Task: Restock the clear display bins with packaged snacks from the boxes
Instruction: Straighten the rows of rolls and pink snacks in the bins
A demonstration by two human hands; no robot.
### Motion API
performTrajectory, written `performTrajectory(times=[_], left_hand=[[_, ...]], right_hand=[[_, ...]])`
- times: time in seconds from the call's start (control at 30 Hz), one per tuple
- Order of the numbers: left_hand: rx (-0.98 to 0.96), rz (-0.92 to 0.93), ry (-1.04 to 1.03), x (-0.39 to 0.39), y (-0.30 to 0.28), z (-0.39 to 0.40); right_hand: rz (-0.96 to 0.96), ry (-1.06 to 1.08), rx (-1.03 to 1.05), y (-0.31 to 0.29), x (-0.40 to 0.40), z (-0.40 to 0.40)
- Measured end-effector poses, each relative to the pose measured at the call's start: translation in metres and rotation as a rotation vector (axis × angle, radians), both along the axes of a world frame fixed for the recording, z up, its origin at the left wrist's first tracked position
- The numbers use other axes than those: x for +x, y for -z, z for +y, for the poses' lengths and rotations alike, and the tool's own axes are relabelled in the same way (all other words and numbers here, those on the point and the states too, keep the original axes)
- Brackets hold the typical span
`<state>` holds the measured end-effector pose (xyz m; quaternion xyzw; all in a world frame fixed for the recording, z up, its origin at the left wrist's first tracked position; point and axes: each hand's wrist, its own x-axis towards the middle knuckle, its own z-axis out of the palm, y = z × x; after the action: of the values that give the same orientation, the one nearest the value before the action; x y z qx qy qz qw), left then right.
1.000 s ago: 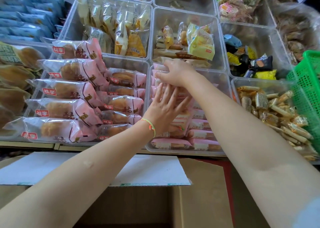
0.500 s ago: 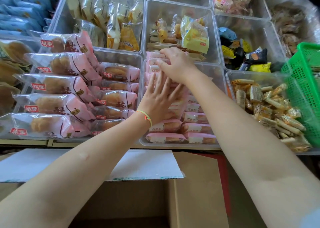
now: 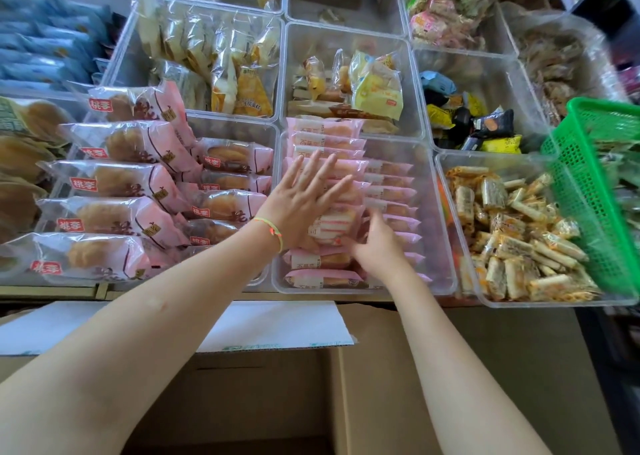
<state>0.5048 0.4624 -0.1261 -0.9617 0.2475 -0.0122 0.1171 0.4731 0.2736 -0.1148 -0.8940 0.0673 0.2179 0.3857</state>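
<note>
Pink-wrapped cake packets [image 3: 327,134], stacked in overlapping rows, fill the clear display bin [image 3: 438,246] at centre. Our left hand [image 3: 304,201] lies flat on the left row, fingers straight and spread, as before. Our right hand [image 3: 379,243], a second ago at the bin's far end beyond the left fingertips, has drawn back beside the left wrist; motion blur hides its fingers, so we cannot tell whether they hold anything. We judge the rows are being levelled. The cardboard box [image 3: 381,368] stands open beneath both forearms.
</note>
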Motion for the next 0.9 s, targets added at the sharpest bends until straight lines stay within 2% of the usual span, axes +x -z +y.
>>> performTrajectory(times=[0.13, 0.17, 0.23, 0.3, 0.33, 0.47, 0.6, 0.77, 0.9], left_hand=[[0.031, 0.055, -0.011, 0.000, -0.011, 0.009], [0.003, 0.058, -0.031, 0.000, -0.015, 0.007], [-0.048, 0.056, -0.062, 0.000, -0.019, 0.001], [-0.065, 0.087, -0.079, 0.000, -0.021, -0.006], [-0.068, 0.110, -0.095, 0.000, -0.020, -0.008], [-0.053, 0.124, -0.129, -0.002, -0.014, -0.006], [-0.053, 0.099, -0.151, -0.007, -0.013, -0.001], [-0.014, 0.079, -0.135, 0.000, -0.012, -0.001], [0.014, 0.124, -0.070, 0.004, -0.018, -0.003]], right_hand=[[-0.035, -0.028, -0.212, -0.007, 0.008, -0.010], [-0.075, 0.019, -0.183, -0.012, 0.010, -0.011], [-0.138, 0.192, 0.031, -0.022, 0.017, -0.006], [-0.084, 0.327, 0.300, -0.031, 0.029, 0.007], [-0.058, 0.364, 0.372, -0.035, 0.037, 0.013], [-0.029, 0.375, 0.444, -0.040, 0.073, 0.037], [0.029, 0.254, 0.460, -0.047, 0.079, 0.048], [0.043, 0.399, 0.521, -0.043, 0.074, 0.048], [0.077, 0.299, 0.557, -0.035, 0.076, 0.054]])
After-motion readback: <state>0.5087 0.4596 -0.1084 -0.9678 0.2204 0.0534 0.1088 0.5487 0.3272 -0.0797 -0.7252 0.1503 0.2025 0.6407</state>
